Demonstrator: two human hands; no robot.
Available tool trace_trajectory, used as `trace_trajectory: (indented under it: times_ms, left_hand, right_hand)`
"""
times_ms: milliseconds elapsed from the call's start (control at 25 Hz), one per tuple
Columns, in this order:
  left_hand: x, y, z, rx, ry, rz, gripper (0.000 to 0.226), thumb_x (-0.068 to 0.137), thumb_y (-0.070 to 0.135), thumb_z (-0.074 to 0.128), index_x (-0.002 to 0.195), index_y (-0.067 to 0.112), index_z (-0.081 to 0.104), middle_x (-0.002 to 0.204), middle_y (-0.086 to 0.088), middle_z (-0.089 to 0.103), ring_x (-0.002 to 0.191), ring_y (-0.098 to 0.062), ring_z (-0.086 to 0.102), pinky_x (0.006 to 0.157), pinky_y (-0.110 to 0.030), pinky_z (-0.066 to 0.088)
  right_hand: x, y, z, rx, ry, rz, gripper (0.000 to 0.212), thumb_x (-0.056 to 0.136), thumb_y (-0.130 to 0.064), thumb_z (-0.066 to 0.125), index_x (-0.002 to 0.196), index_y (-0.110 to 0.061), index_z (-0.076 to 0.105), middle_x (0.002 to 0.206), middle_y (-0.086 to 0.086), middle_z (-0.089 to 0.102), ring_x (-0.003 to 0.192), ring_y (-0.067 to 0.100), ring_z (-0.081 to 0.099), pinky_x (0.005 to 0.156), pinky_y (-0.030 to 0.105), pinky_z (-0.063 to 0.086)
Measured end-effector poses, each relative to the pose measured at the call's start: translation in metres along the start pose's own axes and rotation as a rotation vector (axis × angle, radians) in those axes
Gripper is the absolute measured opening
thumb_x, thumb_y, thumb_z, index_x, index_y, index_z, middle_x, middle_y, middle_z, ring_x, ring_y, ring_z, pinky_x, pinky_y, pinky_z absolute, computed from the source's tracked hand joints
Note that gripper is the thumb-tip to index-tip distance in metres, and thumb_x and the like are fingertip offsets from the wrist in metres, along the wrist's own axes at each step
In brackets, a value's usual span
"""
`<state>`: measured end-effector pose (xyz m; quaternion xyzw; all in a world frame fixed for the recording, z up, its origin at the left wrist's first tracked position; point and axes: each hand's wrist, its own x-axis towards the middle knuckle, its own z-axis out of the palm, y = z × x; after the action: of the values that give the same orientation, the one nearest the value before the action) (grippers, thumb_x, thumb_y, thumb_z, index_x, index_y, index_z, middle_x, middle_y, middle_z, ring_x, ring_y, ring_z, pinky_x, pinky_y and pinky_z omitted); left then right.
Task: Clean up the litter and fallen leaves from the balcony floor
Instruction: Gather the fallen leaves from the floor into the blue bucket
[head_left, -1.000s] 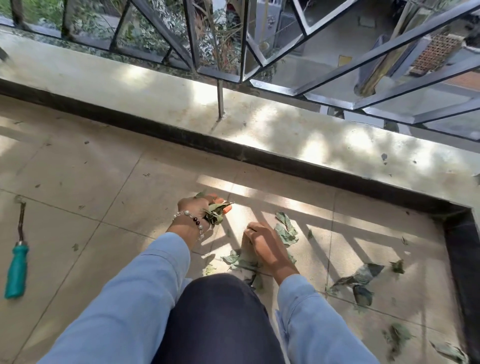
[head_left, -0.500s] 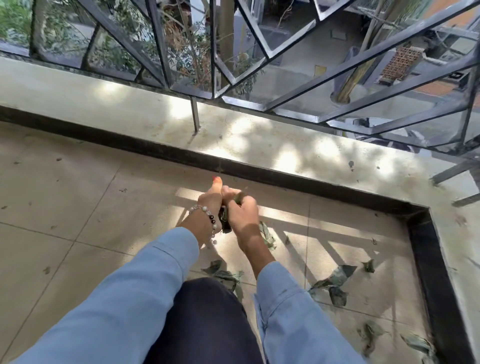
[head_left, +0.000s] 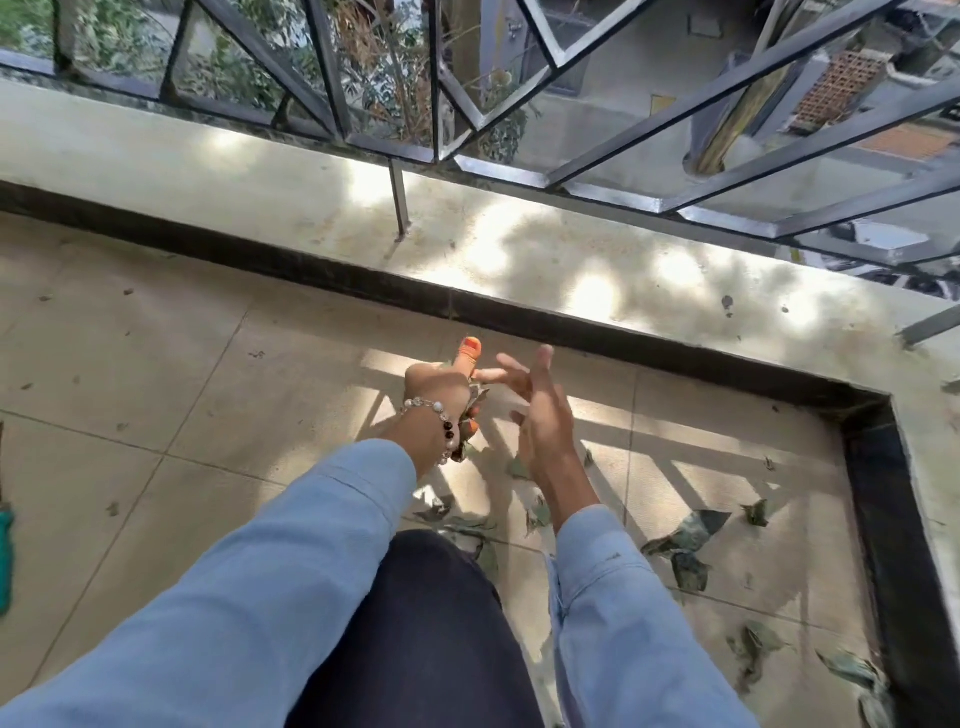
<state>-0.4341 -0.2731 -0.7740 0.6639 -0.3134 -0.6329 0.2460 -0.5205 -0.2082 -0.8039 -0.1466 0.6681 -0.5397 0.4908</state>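
Observation:
My left hand (head_left: 439, 387), with a bead bracelet at the wrist, is raised above the floor and grips a bunch of dry green leaves (head_left: 475, 400), thumb pointing up. My right hand (head_left: 537, 410) hovers just right of it, fingers spread and holding nothing. Fallen leaves lie on the beige tiles: a few below my hands (head_left: 452, 514), a larger curled one to the right (head_left: 685, 535), and more near the bottom right corner (head_left: 852, 670).
A concrete ledge (head_left: 260, 182) with a dark skirting strip borders the floor ahead and on the right. A black metal railing (head_left: 571, 171) stands on the ledge. A teal tool handle (head_left: 4, 561) shows at the left edge. My knee (head_left: 415, 623) is below.
My right hand picked leaves from the floor, brought them to the left hand, and has now let go and spread its fingers. The left hand rose and keeps the bunch.

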Motion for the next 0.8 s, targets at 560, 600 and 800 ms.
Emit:
trace_trajectory:
  times_ms: [560,600,800]
  left_hand:
    - [0.035,-0.017,-0.043,-0.050,0.121,-0.147,0.028,0.090,0.026,0.062,0.076,0.003,0.057,0.054,-0.006,0.048,0.034,-0.015,0.039,0.035,-0.018,0.033]
    - [0.034,-0.017,-0.044,-0.050,0.121,-0.144,0.026,0.090,0.024,0.061,0.076,0.003,0.057,0.053,-0.006,0.048,0.034,-0.015,0.039,0.036,-0.018,0.033]
    - [0.039,-0.020,-0.054,-0.027,0.067,-0.190,0.037,0.087,0.038,0.066,0.075,0.005,0.055,0.058,-0.005,0.050,0.038,-0.016,0.041,0.038,-0.020,0.034]
  right_hand:
    - [0.011,0.065,-0.078,-0.986,0.208,-0.412,0.026,0.081,0.007,0.063,0.103,-0.003,0.072,0.107,0.015,0.069,0.101,0.030,0.061,0.090,0.033,0.046]
    - [0.012,0.065,-0.085,-0.934,0.263,-0.350,0.030,0.082,0.007,0.060,0.108,-0.005,0.070,0.113,0.014,0.066,0.107,0.030,0.059,0.094,0.033,0.044]
    - [-0.001,0.089,-0.092,-0.989,0.091,-0.123,0.028,0.093,-0.038,0.050,0.119,-0.029,0.056,0.134,0.010,0.048,0.119,0.021,0.054,0.089,0.033,0.050]
